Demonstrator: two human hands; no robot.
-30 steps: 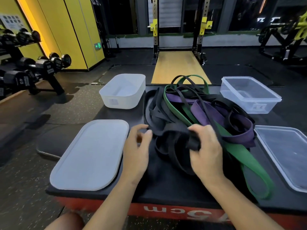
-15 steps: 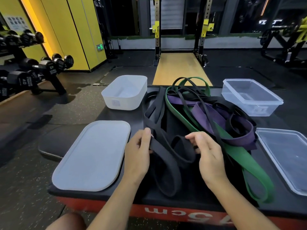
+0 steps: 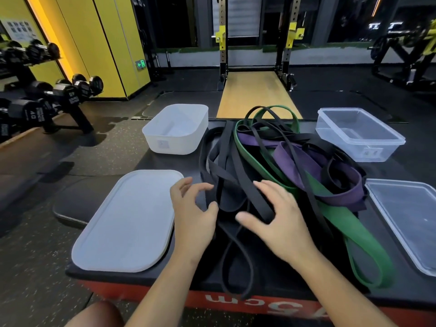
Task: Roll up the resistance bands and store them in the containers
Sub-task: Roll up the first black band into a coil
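On the black-topped platform (image 3: pixel 278 282), a tangled pile of resistance bands lay unrolled between two containers. The black bands (image 3: pixel 226 161) sprawled on the left of the heap, with one thin strand looping down toward the near edge. A wide green band (image 3: pixel 354 232) ran diagonally toward the near right corner, and a purple band (image 3: pixel 342 197) lay folded across it.

The person's left hand (image 3: pixel 191 208) hovered at the left edge of the pile, its fingers loosely bent and apart with nothing held between them. The right hand (image 3: pixel 278 220) was spread wide, palm down over the black bands, with the thumb stretched out to the left. Whether the palm pressed on the bands could not be told.

A white container (image 3: pixel 177 128) stood at the far left corner and a clear container (image 3: pixel 358 133) at the far right; no band was in either one. The white lid (image 3: pixel 127 220) lay flat just left of the left hand, and the clear lid (image 3: pixel 410 220) lay at the right edge.

Dumbbells (image 3: pixel 59 93) sat on a rack off to the left.
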